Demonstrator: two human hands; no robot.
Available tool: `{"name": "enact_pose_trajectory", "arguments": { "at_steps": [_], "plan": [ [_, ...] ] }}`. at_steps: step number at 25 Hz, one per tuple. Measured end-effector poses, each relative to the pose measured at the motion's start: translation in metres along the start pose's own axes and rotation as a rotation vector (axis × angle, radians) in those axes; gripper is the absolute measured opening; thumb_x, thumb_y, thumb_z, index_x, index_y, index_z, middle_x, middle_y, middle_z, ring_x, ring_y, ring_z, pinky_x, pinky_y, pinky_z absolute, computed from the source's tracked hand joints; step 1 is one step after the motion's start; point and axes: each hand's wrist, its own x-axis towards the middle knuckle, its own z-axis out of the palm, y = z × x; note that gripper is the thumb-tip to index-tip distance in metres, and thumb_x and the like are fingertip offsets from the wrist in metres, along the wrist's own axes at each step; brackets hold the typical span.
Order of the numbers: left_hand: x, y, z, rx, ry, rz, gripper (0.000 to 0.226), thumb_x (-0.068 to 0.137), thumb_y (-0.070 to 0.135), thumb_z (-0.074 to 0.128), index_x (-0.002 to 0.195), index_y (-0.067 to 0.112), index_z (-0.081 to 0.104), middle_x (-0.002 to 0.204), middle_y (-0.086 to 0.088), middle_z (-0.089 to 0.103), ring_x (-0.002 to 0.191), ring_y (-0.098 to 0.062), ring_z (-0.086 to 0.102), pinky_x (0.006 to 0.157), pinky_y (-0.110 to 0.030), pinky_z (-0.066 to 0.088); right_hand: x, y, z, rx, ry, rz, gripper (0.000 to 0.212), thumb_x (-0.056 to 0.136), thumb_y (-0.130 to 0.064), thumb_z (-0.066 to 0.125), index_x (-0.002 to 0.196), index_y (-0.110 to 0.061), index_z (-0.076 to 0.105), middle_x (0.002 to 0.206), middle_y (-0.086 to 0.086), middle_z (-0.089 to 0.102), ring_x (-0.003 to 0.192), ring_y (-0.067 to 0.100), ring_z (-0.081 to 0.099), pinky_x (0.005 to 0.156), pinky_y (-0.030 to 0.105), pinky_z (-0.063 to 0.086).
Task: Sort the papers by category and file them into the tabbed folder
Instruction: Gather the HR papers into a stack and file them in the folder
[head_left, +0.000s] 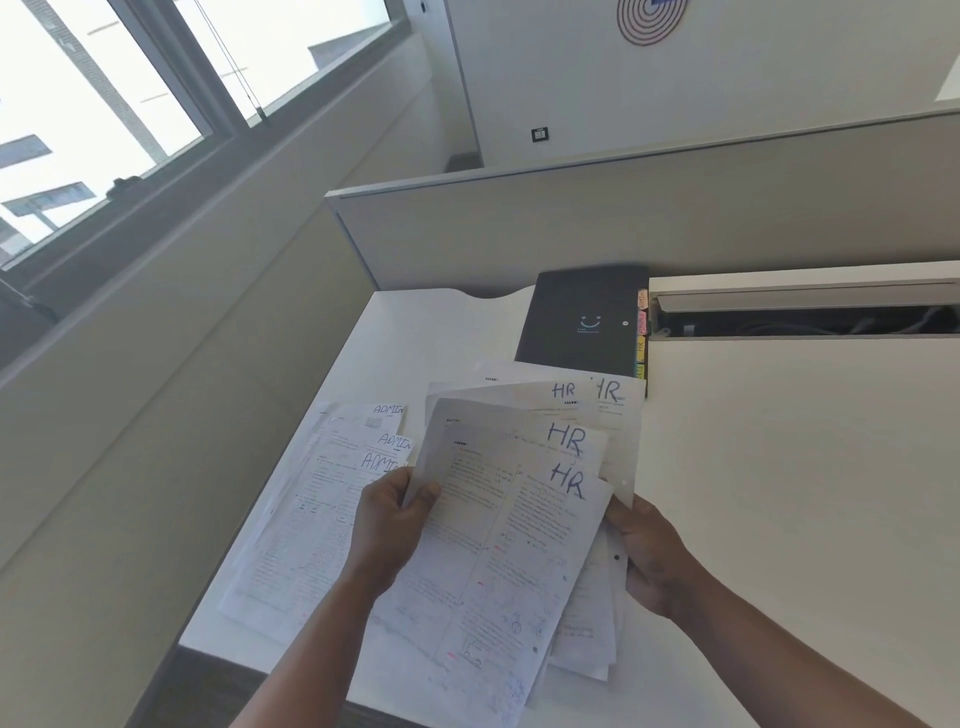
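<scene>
HR sheets (498, 519) fanned between both my hands, lifted off the table (779, 467). Left hand (387, 530) pinches the left edge of the fan, thumb on top, fingers (423, 493) curled round the paper. Right hand (649, 561) grips the right edge, fingers mostly hidden under the sheets but clearly clamped on them.

More HR pages (587, 400) lie flat at 12 o'clock from the fan, reaching to the black folder (582, 322). Folder is closed, at 12 o'clock on the table against the partition, coloured tabs (642, 332) down its right edge; one tab looks to read HR. ADMIN pile (322, 499) lies at 9 o'clock, partly under my left wrist.

Step in hand, as I judge it: squaring up the HR batch before filing.

- Loosen both grips slightly, tap the bottom edges on the table so the sheets slide into line.
- Keep the labelled corners all up and at the same corner.
- Gather the flat HR pages into the same batch first.
- Watch the punched edge near my right hand: thin, could tear or crease.
- Keep clear of the ADMIN pile so nothing mixes.
</scene>
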Motion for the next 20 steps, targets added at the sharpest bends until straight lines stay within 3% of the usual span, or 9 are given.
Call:
{"name": "enact_pose_trajectory", "arguments": {
  "at_steps": [3,9,13,20],
  "plan": [
    [-0.003,0.001,-0.001,-0.034,-0.025,0.000,0.011,0.099,0.012,0.069,0.091,0.015,0.077,0.088,0.001,0.080,0.080,-0.019,0.075,0.065,-0.029,0.059,0.001,-0.001,-0.004,0.046,-0.020,-0.009,0.040,0.098,-0.032,0.068,0.131,-0.009,0.070,0.127,0.024,0.071,0.117,0.047,0.068,0.099,0.071,0.051],
    [0.000,-0.006,-0.008,-0.087,-0.045,-0.021,0.011,0.101,0.011,0.066,0.100,0.015,0.077,0.097,-0.002,0.081,0.093,-0.029,0.076,0.086,-0.053,0.062,0.003,0.001,-0.012,0.052,0.005,-0.045,0.040,0.100,-0.027,0.066,0.134,-0.007,0.067,0.131,0.021,0.071,0.121,0.044,0.067,0.106,0.067,0.048],
    [0.000,-0.006,-0.010,-0.085,-0.065,-0.027,0.014,0.102,0.011,0.064,0.103,0.016,0.077,0.098,-0.002,0.081,0.093,-0.029,0.076,0.088,-0.056,0.061,0.003,0.001,-0.010,-0.001,0.041,-0.097,0.036,0.097,-0.018,0.071,0.130,-0.006,0.070,0.127,0.020,0.073,0.117,0.043,0.069,0.104,0.067,0.050],
    [0.002,-0.010,-0.012,-0.048,-0.080,-0.066,0.012,0.101,0.012,0.065,0.102,0.015,0.077,0.095,-0.002,0.081,0.090,-0.028,0.077,0.088,-0.056,0.061,0.004,-0.007,-0.014,0.100,0.124,-0.145,0.034,0.099,-0.009,0.064,0.133,-0.005,0.067,0.126,0.018,0.073,0.117,0.042,0.069,0.105,0.063,0.050]
  ]
}}
